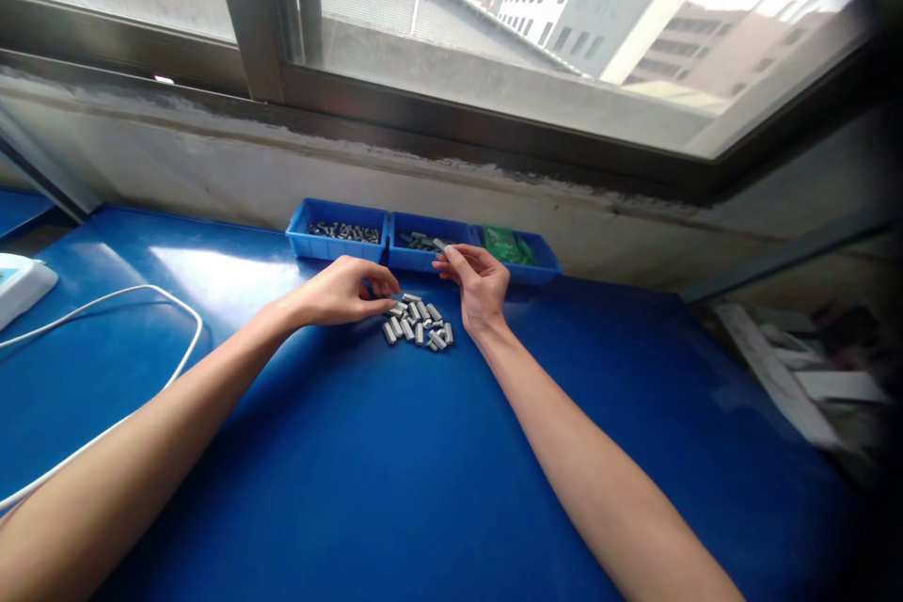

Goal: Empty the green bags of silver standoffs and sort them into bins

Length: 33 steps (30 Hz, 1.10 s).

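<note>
A loose pile of short grey metal pieces, shaped like small bars or sleeves, lies on the blue tabletop. My left hand is at the pile's upper left edge, fingers curled and thumb drawn toward them. Whatever may be between its fingertips is too small to make out. Held up to the right of the pile, my right hand pinches one small grey metal piece between thumb and fingers, in front of the middle bin.
Three joined blue bins stand along the wall: the left bin has small metal parts, the middle bin dark grey pieces, the right bin a green bag. A white cable runs left near a white device.
</note>
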Motion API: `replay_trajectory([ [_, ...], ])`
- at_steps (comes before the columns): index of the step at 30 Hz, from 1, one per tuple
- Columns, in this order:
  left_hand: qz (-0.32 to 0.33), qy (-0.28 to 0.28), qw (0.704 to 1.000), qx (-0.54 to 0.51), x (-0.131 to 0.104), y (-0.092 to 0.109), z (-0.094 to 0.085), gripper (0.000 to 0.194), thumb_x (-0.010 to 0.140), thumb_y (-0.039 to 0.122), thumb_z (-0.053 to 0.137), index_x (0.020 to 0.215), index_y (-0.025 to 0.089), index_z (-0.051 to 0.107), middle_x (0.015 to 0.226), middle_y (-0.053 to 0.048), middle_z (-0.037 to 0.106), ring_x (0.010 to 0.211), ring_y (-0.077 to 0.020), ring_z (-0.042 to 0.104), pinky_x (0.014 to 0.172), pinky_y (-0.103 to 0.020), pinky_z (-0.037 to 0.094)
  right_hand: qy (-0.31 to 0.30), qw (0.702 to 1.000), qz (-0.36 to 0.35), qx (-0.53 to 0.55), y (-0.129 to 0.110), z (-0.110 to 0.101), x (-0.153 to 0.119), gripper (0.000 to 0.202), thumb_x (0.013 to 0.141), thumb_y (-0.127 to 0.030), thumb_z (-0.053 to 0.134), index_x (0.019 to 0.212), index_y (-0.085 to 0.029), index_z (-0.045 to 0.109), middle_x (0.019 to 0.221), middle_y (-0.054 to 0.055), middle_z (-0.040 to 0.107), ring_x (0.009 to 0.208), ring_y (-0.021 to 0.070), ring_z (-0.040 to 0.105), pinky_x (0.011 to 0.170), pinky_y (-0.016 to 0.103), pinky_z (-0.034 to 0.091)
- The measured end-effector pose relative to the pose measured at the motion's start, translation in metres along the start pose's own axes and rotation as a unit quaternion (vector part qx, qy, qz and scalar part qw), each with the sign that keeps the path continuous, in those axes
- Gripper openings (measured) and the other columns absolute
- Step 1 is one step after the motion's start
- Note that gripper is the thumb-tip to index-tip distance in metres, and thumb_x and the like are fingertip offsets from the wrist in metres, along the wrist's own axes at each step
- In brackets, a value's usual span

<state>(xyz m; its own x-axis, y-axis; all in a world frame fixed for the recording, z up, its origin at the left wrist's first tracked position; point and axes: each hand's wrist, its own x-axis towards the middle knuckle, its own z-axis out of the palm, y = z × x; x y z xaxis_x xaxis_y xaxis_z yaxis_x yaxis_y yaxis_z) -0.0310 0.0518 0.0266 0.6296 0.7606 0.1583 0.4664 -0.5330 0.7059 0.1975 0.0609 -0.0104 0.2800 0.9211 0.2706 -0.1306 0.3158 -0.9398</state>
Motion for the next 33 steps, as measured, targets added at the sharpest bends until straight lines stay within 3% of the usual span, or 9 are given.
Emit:
replay_trajectory([
  [5,0.038,-0.027,0.998,0.042,-0.002,0.003,-0.003,0.028,0.083,0.035,0.071,0.104,0.019,0.079,0.1,-0.005,0.077,0.084,-0.0177,0.069,0.075,-0.025,0.051,0.039,0.999,-0.024,-0.027,0.004,0.002,0.0,0.031,0.076,-0.044,0.081,0.087,-0.019,0.067,0.079,0.004,0.077,0.074,0.0226,0.077,0.066,0.033,0.063],
  [9,0.054,-0.038,0.997,0.04,-0.003,0.002,-0.004,0.026,0.085,0.034,0.068,0.104,0.021,0.08,0.1,-0.006,0.076,0.082,-0.0171,0.069,0.073,-0.024,0.052,0.009,0.998,-0.026,-0.058,0.003,0.002,-0.001,0.031,0.079,-0.046,0.077,0.09,-0.019,0.066,0.081,0.005,0.077,0.072,0.0215,0.077,0.068,0.033,0.063],
  [16,0.071,-0.044,0.995,0.056,-0.003,-0.001,-0.005,0.026,0.084,0.03,0.069,0.107,0.02,0.079,0.098,-0.006,0.074,0.079,-0.0154,0.067,0.072,-0.023,0.052,-0.054,0.995,-0.009,-0.084,-0.005,0.002,-0.004,0.033,0.08,-0.051,0.073,0.076,-0.019,0.068,0.063,0.001,0.069,0.044,0.0133,0.061,0.045,0.027,0.049],
  [26,0.118,0.001,0.972,0.202,-0.002,-0.013,0.005,0.033,0.099,0.033,0.049,0.117,0.018,0.073,0.106,-0.011,0.071,0.094,-0.0217,0.069,0.083,-0.029,0.053,-0.093,0.991,0.018,-0.093,-0.007,-0.001,-0.004,0.039,0.085,-0.057,0.063,0.073,-0.02,0.067,0.061,0.001,0.066,0.045,0.012,0.057,0.047,0.027,0.046],
  [30,0.114,0.026,0.983,0.138,-0.004,-0.016,0.009,0.037,0.1,0.034,0.05,0.126,0.018,0.07,0.102,-0.009,0.071,0.086,-0.0179,0.068,0.079,-0.026,0.052,-0.101,0.992,0.018,-0.079,-0.008,0.0,-0.004,0.038,0.086,-0.055,0.063,0.072,-0.02,0.068,0.062,0.001,0.066,0.045,0.0121,0.057,0.047,0.027,0.046],
  [33,0.103,0.054,0.99,0.082,-0.004,-0.015,0.011,0.034,0.096,0.033,0.056,0.12,0.015,0.074,0.096,-0.009,0.072,0.079,-0.0156,0.067,0.074,-0.025,0.052,-0.105,0.992,0.019,-0.07,-0.007,-0.001,-0.004,0.037,0.085,-0.054,0.063,0.072,-0.02,0.068,0.061,0.001,0.065,0.045,0.0122,0.056,0.047,0.027,0.045],
])
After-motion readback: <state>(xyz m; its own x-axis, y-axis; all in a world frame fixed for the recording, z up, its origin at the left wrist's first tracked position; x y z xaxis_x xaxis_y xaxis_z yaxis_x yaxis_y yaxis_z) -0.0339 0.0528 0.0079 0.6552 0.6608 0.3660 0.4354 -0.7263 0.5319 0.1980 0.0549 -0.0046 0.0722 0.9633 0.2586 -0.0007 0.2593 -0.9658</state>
